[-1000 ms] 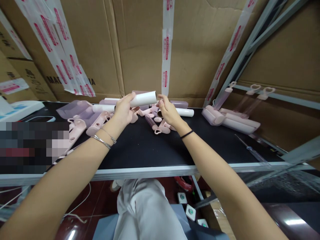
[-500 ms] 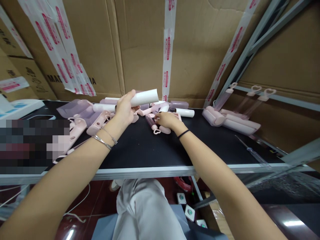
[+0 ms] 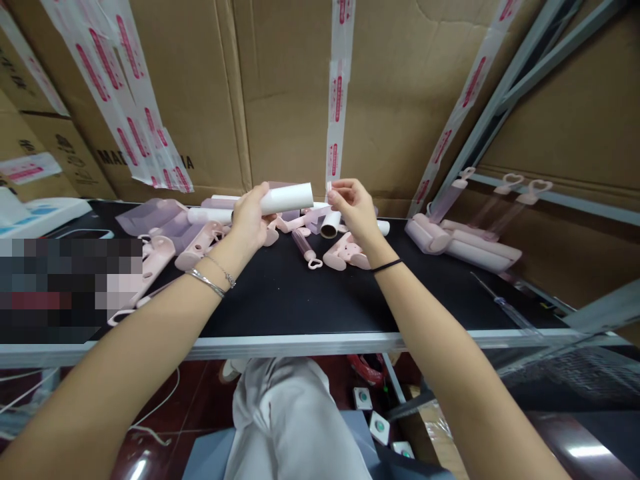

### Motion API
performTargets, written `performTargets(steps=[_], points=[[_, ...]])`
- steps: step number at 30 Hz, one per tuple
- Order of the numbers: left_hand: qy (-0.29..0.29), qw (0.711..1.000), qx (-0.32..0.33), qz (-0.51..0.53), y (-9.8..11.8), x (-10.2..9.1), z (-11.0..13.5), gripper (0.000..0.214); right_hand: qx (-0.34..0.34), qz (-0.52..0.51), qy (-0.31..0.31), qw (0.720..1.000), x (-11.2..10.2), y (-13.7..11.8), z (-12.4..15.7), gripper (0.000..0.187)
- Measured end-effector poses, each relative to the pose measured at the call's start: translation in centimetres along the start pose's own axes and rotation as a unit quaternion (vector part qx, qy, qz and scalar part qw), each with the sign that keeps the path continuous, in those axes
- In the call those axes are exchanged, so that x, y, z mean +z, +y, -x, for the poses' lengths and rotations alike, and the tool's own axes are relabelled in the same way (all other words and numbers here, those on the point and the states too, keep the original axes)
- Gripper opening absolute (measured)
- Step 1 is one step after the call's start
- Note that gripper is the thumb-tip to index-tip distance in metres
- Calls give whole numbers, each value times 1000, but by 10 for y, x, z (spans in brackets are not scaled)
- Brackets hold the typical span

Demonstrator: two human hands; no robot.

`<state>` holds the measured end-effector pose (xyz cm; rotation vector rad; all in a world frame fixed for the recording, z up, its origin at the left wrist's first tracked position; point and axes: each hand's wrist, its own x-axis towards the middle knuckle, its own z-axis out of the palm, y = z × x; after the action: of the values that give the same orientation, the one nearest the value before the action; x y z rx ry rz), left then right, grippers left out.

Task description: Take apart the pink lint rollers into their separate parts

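Note:
My left hand (image 3: 251, 217) is wrapped round a white lint roller roll (image 3: 287, 199), which points to the right above the black table. My right hand (image 3: 354, 208) is raised just right of the roll's free end, thumb and fingers pinching a small pale piece (image 3: 329, 189) too small to name. Below my right hand lies a pink roller part (image 3: 345, 251) with rounded ends. Beside it is a ribbed handle with a heart-shaped loop (image 3: 306, 249). Another white roll (image 3: 331, 223) rests behind them, its brown cardboard core facing me.
Translucent purple covers (image 3: 155, 217) and pink parts (image 3: 197, 245) are heaped at the left. At the right lie pink lint rollers (image 3: 480, 245) with heart-loop handles, and a screwdriver (image 3: 505, 303) near the front edge. Cardboard (image 3: 285, 100) walls the back; a metal frame (image 3: 493, 100) stands right.
My right hand has risen from the pink parts on the table to beside the roll's end, with a small pale piece in its fingers. My left hand and its roll have barely moved.

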<state>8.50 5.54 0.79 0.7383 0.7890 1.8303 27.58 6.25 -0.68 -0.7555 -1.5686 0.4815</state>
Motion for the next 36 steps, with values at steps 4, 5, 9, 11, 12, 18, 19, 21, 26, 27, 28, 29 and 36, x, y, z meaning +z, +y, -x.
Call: performTargets(steps=[4, 5, 9, 11, 12, 18, 19, 21, 26, 27, 28, 29, 36], points=[[-3, 1000, 6, 6, -1, 1, 2, 17, -14, -114, -41, 993, 3, -3, 0, 42], [-5, 1000, 6, 6, 0, 1, 3, 17, -14, -120, -51, 991, 4, -4, 1, 44], [1, 1000, -2, -7, 2, 4, 6, 14, -18, -118, -75, 990, 7, -6, 4, 48], [0, 1000, -5, -15, 2, 4, 6, 14, -10, -102, -77, 992, 7, -8, 4, 50], [-3, 1000, -4, -20, 1, 4, 6, 15, -3, -90, -76, 993, 7, -8, 4, 51], [-34, 998, 1, -44, 0, 3, 6, 20, 12, -53, -78, 995, 8, -9, 4, 50], [-32, 999, -1, -44, 0, 3, 6, 19, 10, -54, -81, 995, 8, -9, 5, 49], [-21, 999, -4, -40, 2, 4, 7, 15, 0, -57, -91, 994, 7, -10, 5, 47], [-9, 999, -14, -29, 4, 3, 4, 11, -53, -56, -133, 988, 4, -12, 9, 38], [-17, 999, -15, -28, 4, 3, 4, 11, -56, -48, -141, 987, 4, -11, 10, 40], [-31, 999, -11, -27, 4, 2, 4, 11, -54, -39, -147, 987, 5, -11, 11, 42], [-47, 998, -4, -28, 4, 2, 5, 11, -49, -31, -151, 987, 6, -10, 12, 45], [-235, 958, 46, -157, -5, 3, 26, 26, 83, -32, -117, 989, 18, 6, 15, 62]])
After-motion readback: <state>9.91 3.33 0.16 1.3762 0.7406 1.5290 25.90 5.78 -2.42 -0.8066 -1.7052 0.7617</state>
